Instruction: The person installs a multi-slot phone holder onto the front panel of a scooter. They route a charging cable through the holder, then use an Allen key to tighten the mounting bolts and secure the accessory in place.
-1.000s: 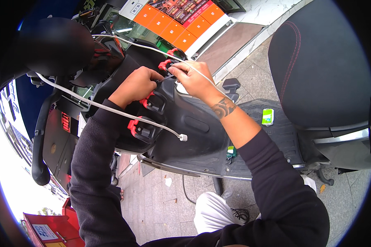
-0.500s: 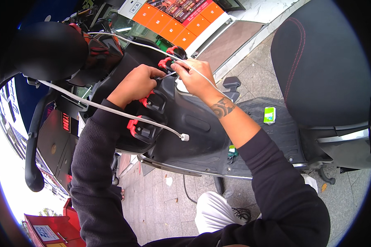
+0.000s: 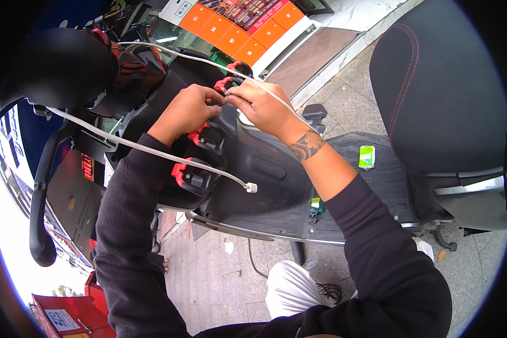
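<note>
My left hand (image 3: 190,110) and my right hand (image 3: 263,106) meet at the black front panel (image 3: 265,169) of a scooter. The fingers of both are closed in a pinch, almost touching each other. Whatever small thing sits between them is hidden by the fingertips. Red-and-black hooks or clips (image 3: 194,174) line the panel; another red clip (image 3: 226,84) is just beyond my fingers. One white cable (image 3: 208,63) runs over the back of my right hand and wrist. A second white cable (image 3: 146,148) crosses my left forearm and ends in a white plug (image 3: 252,187) over the panel.
On the black footboard (image 3: 343,169) lie a green-and-white packet (image 3: 367,157) and a small green piece (image 3: 316,206). The black seat (image 3: 439,90) rises at right, a handlebar grip (image 3: 42,225) at left. Orange lockers (image 3: 231,34) stand behind; paving (image 3: 208,276) lies below.
My hands have drawn closer together, and the thin grey rod-like piece seen between them before is now covered. My right hand has shifted slightly left. The white plug hangs about where it was.
</note>
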Available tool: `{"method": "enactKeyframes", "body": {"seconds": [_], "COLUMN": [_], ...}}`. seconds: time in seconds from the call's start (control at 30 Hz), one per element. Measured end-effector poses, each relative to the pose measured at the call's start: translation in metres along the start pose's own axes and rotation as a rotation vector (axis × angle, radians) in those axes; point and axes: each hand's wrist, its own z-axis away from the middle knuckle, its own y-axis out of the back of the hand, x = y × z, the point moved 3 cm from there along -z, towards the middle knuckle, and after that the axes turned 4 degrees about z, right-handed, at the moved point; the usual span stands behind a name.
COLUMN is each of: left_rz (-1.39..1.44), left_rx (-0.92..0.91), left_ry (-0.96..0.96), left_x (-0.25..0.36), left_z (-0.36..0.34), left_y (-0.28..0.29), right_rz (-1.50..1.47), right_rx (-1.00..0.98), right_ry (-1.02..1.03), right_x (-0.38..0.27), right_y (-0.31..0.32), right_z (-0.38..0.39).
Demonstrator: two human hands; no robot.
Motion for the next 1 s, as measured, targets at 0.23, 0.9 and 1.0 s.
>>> {"method": "enactKeyframes", "body": {"seconds": [0.23,0.9,1.0], "left_rz": [-0.094,-0.129,-0.154], "left_rx": [0.032,0.105,0.117], "left_ry": [0.002,-0.004,-0.043], "left_x": [0.01,0.009,0.01], "left_z": [-0.001,0.0,-0.001], "left_y": [0.001,-0.001,-0.001], "right_rz": [-0.157,0.039,-0.203], "right_rx": [-0.209,-0.345,-0.424], "right_ry": [-0.556,-0.438,-0.787], "right_x": [0.005,0.01,0.002], "right_y": [-0.005,-0.009,-0.006], "right_z": [-0.006,0.007,0.002]}}
